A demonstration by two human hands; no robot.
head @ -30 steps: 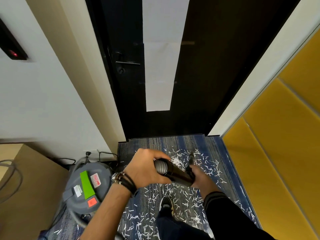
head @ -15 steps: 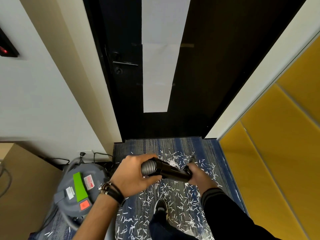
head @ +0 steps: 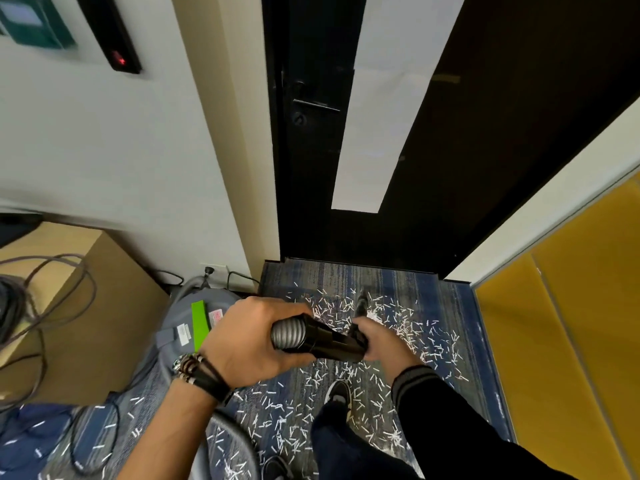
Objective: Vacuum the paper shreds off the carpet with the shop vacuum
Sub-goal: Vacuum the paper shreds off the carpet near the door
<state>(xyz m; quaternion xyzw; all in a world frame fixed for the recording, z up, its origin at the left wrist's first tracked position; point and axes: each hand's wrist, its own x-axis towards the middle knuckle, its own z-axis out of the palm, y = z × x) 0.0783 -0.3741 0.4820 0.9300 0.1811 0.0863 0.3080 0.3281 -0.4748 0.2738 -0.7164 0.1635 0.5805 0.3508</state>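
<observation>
Grey vacuum (head: 194,336), labels perhaps illegible.

Both hands grip black wand (head: 332,342): left hand (head: 252,339), right hand (head: 382,341); shreds (head: 408,327) litter carpet (head: 460,306).

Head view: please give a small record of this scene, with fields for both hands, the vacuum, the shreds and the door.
left hand: grips the ribbed hose end
right hand: grips the black wand
shop vacuum: grey, on the floor at left
paper shreds: white, scattered over the blue carpet
door: black, closed
</observation>
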